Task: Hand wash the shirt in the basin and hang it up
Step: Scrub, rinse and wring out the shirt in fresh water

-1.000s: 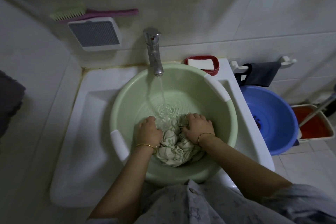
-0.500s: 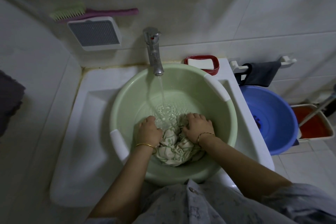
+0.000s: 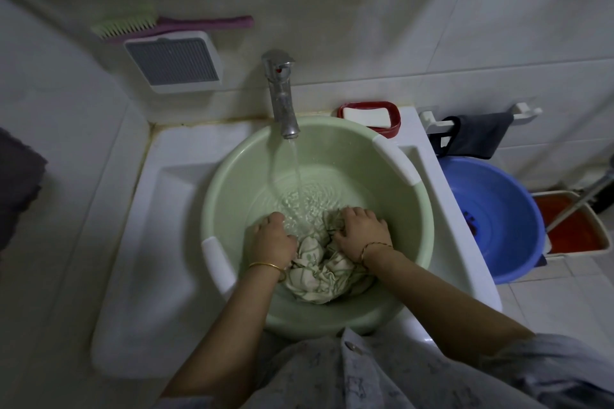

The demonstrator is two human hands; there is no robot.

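Two hands down in the green basin [image 3: 232, 183], left hand [image 3: 270, 239] and right hand [image 3: 360, 232] both with fingers curled into the bunched shirt [image 3: 319, 272] at the basin's near side, tap [image 3: 282, 100] running just beyond. Best rub fist against fist, turning fresh cloth under the stream [image 3: 296, 176].

Smooth, faintly glossy plastic forms the pale green basin [image 3: 232, 196], which has matt white grips on its rim. It stands in a glossy white ceramic sink [image 3: 159, 242]. The shirt [image 3: 315, 269] is soaked, crumpled cloth, cream with thin green lines. The tap [image 3: 282, 100] is dull, spotted metal. Glossy white tiles [image 3: 365, 26] cover the wall. Nearby are a shiny blue plastic tub [image 3: 505, 209], a red plastic soap dish [image 3: 395, 116] and a matt dark cloth [image 3: 478, 139].
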